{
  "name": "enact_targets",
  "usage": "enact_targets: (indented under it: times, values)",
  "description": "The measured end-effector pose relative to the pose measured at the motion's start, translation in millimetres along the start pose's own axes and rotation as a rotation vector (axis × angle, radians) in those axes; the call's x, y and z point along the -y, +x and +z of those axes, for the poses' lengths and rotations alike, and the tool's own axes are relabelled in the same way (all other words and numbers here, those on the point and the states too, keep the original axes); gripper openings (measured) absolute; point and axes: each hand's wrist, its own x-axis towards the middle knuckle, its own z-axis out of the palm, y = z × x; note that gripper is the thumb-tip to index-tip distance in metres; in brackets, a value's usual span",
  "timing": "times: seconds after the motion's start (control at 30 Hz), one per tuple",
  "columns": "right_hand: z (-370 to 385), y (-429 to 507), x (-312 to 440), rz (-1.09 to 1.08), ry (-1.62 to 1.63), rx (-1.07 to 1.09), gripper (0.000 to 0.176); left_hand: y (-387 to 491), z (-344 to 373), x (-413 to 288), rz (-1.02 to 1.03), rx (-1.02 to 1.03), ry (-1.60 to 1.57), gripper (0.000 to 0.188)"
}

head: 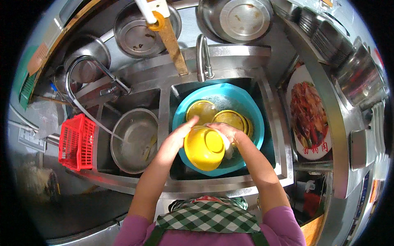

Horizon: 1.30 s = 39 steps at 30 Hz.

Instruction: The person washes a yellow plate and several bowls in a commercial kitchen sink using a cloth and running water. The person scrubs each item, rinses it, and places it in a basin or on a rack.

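A yellow bowl (200, 149) is tilted between my hands, its round foot facing up towards me. My left hand (184, 132) grips the rim at the left, thumb raised. On the far right side my right hand (226, 131) holds the same bowl, with what looks like a white cloth (227, 144) under the palm. Below them stands a turquoise plastic basin (255, 104) of soapy water, set in the right sink. Yellow-rimmed dishes (198, 110) lie in the water, some of them stacked (231, 118) on the right. My fingertips inside the bowl are hidden.
Water runs from a hooked faucet (89, 58) into a metal pan (134, 123) in the left sink. A second faucet (201, 58) rises behind the basin. A red plastic basket (77, 141) sits at the left edge. Large steel basins (147, 33) stand behind; a metal shelf (329, 101) flanks the right.
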Motion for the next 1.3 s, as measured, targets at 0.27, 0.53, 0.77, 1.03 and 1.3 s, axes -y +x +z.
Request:
enact_targets:
  times: [0.27,0.53,0.77,1.03,1.3]
  values:
    - [6.5,19.3,-50.9,-0.164,0.577,-0.231,0.047,39.9,17.6,34.6,0.707,-0.611,0.223,0.033]
    - [8.6,-17.9,-39.9,-0.152,0.404,-0.084,0.051,7.7,52.1,93.8,0.8,-0.254,-0.037,0.035]
    - [6.2,1.7,-78.2,-0.271,0.498,-0.253,0.049,31.8,54.9,92.7,0.96,-0.839,0.556,0.047]
    - [26.5,-9.0,-83.8,-0.49,0.428,-0.357,0.045,15.2,40.9,100.8,1.095,-0.579,0.893,0.037]
    - [9.6,-27.9,-78.3,-0.439,-0.449,-0.569,0.052,-87.7,-20.8,10.2,0.927,-0.253,0.178,0.044]
